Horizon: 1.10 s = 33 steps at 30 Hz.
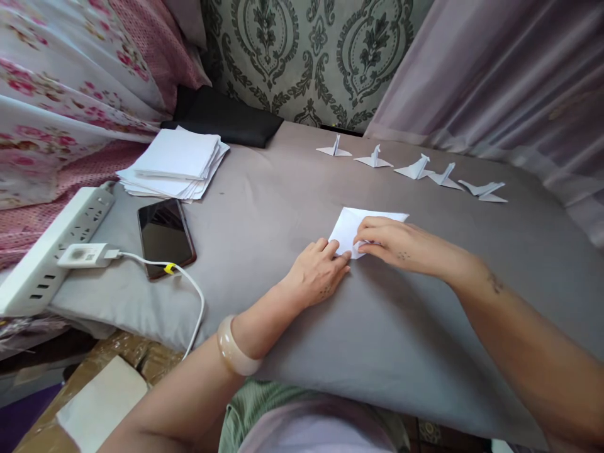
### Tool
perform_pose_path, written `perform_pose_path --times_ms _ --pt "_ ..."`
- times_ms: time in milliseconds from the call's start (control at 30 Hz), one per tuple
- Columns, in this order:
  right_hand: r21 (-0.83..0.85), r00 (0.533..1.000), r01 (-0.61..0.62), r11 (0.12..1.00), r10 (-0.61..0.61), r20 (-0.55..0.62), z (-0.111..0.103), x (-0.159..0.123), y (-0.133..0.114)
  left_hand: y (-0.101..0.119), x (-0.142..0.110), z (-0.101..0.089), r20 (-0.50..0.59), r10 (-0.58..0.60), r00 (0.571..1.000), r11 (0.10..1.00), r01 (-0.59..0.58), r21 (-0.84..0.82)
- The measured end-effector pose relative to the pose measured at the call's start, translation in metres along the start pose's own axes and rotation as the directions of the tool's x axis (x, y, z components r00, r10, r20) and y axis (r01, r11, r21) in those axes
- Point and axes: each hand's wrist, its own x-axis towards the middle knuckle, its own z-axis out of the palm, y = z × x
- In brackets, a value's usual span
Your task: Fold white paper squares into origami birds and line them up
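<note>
Bare grey cloth (292, 189) lies open at my twelve o'clock. Folded paper figures (415, 168) line up at one to two; the phone (165, 236), cable (189, 286) and paper stack (174, 162) crowd my ten.

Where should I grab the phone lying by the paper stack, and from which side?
Grip the phone across its long side edges near the upper end, coming from above. It lies flat, screen up, on the grey cloth, so only its thin edges offer a hold. A white cable plugs in at its lower end, so avoid that end.
</note>
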Motion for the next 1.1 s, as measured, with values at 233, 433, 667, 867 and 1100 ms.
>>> perform_pose_path --times_ms 233,433,667,867,1100 --pt "-0.082 0.972 0.011 0.997 0.008 0.236 -0.012 0.037 -0.017 0.003 -0.007 0.004 -0.122 0.023 0.992 0.993 -0.008 0.117" --pt "-0.174 0.95 0.026 0.984 0.03 0.311 -0.009 0.053 -0.03 0.007 -0.02 0.0 -0.116 -0.119 0.986 0.986 0.131 0.1" --pt "-0.283 0.929 0.067 0.957 0.044 0.369 -0.005 0.065 -0.044 0.011 -0.03 -0.002 -0.06 -0.185 0.981 0.98 0.188 0.058" --pt "-0.3 0.927 0.069 0.951 0.05 0.372 -0.001 0.068 -0.048 0.01 -0.031 0.0 -0.064 -0.22 0.973 0.975 0.221 0.021" --pt "-0.319 0.923 0.061 0.946 0.068 0.379 -0.003 0.069 -0.054 0.009 -0.032 -0.007 -0.02 -0.209 0.978 0.978 0.209 0.009"
